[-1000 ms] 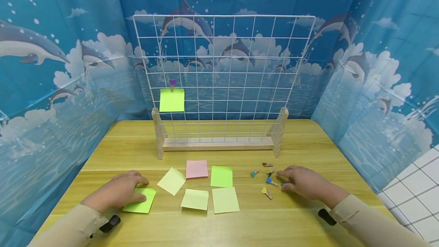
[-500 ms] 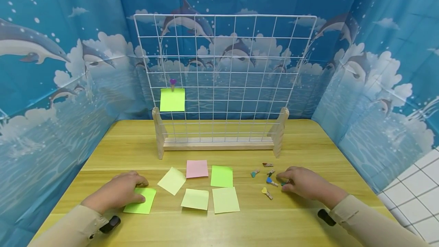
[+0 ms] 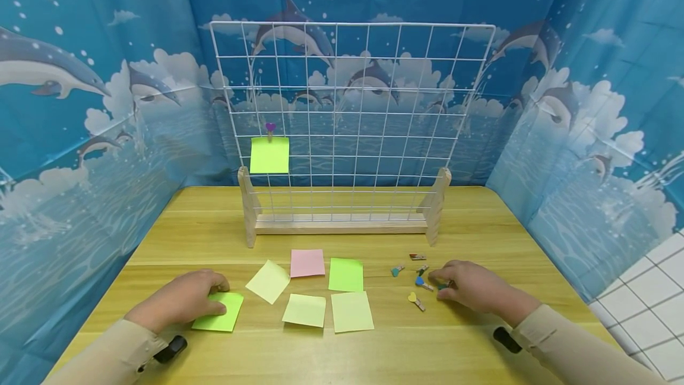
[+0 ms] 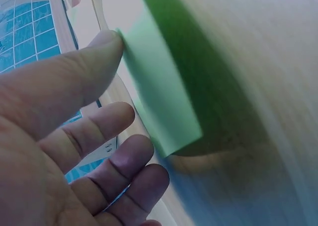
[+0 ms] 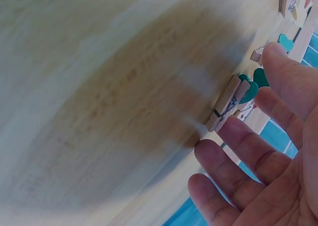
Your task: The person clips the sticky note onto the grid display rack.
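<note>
On the table's left side, my left hand (image 3: 187,297) rests with its thumb at the edge of a bright green sticky note (image 3: 227,312). In the left wrist view the note (image 4: 161,87) stands slightly lifted, the thumb tip touches its edge and the other fingers bend loosely beside it. At the right, my right hand (image 3: 475,285) hovers low over a small wooden clothespin with a green heart. The right wrist view has this clothespin (image 5: 229,103) lying by the fingertips; thumb and fingers stand apart, not closed round it.
A white wire grid (image 3: 347,113) in a wooden stand (image 3: 342,227) stands at the back, a green note (image 3: 269,155) clipped on it by a purple-heart clothespin (image 3: 270,128). Pink (image 3: 307,263), yellow (image 3: 304,311) and green notes (image 3: 345,274) lie mid-table. Several clothespins (image 3: 416,301) lie near the right hand.
The head view has shifted very slightly. Both hands stay almost where they were, and the notes and clothespins lie as before.
</note>
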Demonstrator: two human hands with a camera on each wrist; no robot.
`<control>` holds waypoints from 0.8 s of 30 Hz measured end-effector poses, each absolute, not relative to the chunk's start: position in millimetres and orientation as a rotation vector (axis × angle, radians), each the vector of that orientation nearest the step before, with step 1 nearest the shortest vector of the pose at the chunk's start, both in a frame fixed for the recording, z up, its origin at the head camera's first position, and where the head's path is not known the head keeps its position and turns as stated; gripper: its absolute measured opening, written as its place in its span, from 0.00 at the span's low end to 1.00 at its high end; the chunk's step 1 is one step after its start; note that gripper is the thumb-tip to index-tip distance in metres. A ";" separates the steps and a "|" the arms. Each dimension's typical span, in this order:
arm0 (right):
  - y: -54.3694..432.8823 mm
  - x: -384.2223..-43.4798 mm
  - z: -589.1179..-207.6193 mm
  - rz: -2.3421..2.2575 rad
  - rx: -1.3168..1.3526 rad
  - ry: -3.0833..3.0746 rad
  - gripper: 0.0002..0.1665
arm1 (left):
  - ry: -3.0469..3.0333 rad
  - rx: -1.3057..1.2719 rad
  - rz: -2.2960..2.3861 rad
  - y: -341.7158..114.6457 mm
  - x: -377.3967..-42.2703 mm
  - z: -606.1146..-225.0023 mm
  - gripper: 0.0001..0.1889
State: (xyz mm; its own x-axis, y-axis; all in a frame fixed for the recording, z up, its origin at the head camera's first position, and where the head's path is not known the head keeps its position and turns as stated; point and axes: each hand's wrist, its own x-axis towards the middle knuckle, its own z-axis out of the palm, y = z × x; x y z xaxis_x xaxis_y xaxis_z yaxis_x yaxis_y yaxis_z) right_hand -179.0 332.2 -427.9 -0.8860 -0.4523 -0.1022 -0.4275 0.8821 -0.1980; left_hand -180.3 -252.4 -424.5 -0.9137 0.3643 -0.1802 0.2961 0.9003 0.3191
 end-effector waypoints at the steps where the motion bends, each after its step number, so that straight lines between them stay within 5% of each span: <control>1: 332.1 -178.8 -428.3 -0.255 -0.689 2.908 0.27 | 2.830 0.496 0.423 -252.7 -180.3 -424.4 0.20; 24: 321.5 -178.2 -428.5 -0.267 -0.783 2.895 0.25 | 2.834 0.421 0.409 -255.1 -181.8 -423.5 0.22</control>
